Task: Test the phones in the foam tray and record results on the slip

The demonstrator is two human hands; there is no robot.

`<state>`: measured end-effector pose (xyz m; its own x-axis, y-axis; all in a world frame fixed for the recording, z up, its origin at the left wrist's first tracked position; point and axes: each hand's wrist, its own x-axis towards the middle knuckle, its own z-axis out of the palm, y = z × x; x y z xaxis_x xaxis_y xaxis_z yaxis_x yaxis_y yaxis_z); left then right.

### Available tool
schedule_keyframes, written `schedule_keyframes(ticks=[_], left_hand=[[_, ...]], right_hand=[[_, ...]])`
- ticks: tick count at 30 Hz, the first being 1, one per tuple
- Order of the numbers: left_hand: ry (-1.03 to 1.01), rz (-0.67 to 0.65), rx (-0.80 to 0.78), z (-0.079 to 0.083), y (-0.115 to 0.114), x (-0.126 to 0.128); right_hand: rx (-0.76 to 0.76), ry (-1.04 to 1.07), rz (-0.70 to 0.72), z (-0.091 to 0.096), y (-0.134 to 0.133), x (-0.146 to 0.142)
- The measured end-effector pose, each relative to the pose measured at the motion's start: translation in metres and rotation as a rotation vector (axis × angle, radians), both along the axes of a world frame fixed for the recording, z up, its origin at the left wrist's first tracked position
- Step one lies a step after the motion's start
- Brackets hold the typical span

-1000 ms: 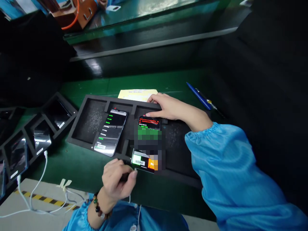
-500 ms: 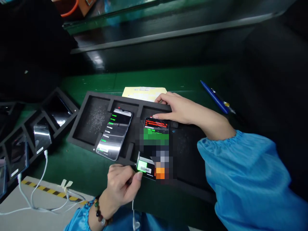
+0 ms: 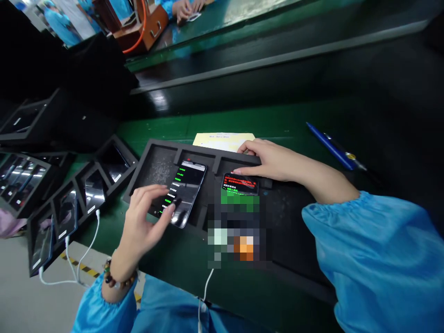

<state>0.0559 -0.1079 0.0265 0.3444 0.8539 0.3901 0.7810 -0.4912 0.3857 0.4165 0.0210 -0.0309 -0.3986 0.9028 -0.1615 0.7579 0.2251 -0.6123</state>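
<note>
A black foam tray [image 3: 152, 157] lies on the green bench and holds two lit phones. My left hand [image 3: 145, 217] hovers open over the lower end of the left phone [image 3: 183, 192], its thumb at the screen's bottom edge. My right hand [image 3: 274, 159] rests flat and open on the tray's far rim, fingertips touching the top of the right phone [image 3: 241, 185]. That phone's screen shows red and green text; its lower half is blurred. A white cable [image 3: 204, 289] runs down from the right phone's near end.
Another foam tray [image 3: 79, 182] at the left holds several dark phones, with white cables [image 3: 83, 254] plugged in. A yellow paper [image 3: 222, 138] lies beyond the tray, a blue pen [image 3: 329, 145] at the right. Another person's hands [image 3: 185, 8] work at the far bench.
My left hand has let go of the cable plug at the right phone's near end and moved up-left over the left phone, opening. The right hand stays put. The camera has shifted left.
</note>
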Motion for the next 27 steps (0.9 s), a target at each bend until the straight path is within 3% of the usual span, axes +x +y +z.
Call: schedule_keyframes(ticks=[5,8,11,14,17,21,27], left_hand=[[0.271,-0.096,-0.133,0.015,0.05,-0.002],[0.205,-0.086,-0.166,0.02,0.078,0.009],[0.105,-0.015,-0.109,0.012,0.095,0.02],[-0.017,-0.006,-0.087,-0.005,0.1,0.021],[-0.143,0.035,-0.187,-0.018,0.099,0.014],[-0.258,0.191,-0.311,-0.029,0.101,0.007],[-0.341,0.249,-0.465,-0.039,0.105,0.002]], right_hand=[[0.028,0.014,-0.001,-0.001,0.0,0.001],[0.014,0.002,-0.012,0.001,-0.002,0.001],[0.023,0.008,-0.018,0.004,-0.005,0.001],[0.029,0.043,-0.039,0.007,-0.007,0.0],[-0.003,0.067,-0.072,0.009,-0.009,-0.001],[-0.014,0.106,-0.072,0.01,-0.011,0.0],[-0.022,0.125,-0.108,0.014,-0.013,-0.002]])
